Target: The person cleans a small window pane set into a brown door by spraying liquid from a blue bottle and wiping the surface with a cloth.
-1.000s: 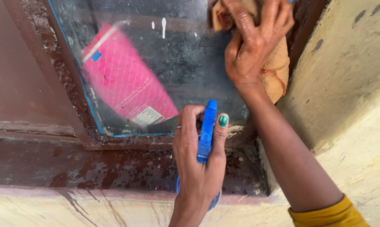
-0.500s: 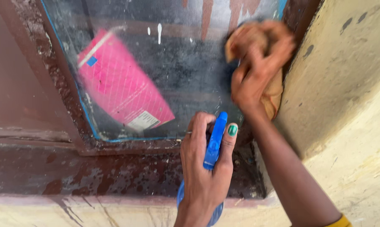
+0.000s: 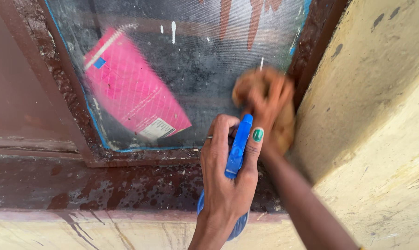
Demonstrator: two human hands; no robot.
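We see the left hand [image 3: 228, 180] wrapped shut around a blue spray bottle [image 3: 236, 153], nozzle toward the mesh window screen [image 3: 205, 60], just above the stained brown sill [image 3: 103, 185]. The right hand [image 3: 265, 99], motion-blurred, is closed on a tan cloth [image 3: 283, 125] pressed against the screen's lower right corner beside the brown frame [image 3: 318, 41]. A pink carton [image 3: 133, 90] shows behind the mesh.
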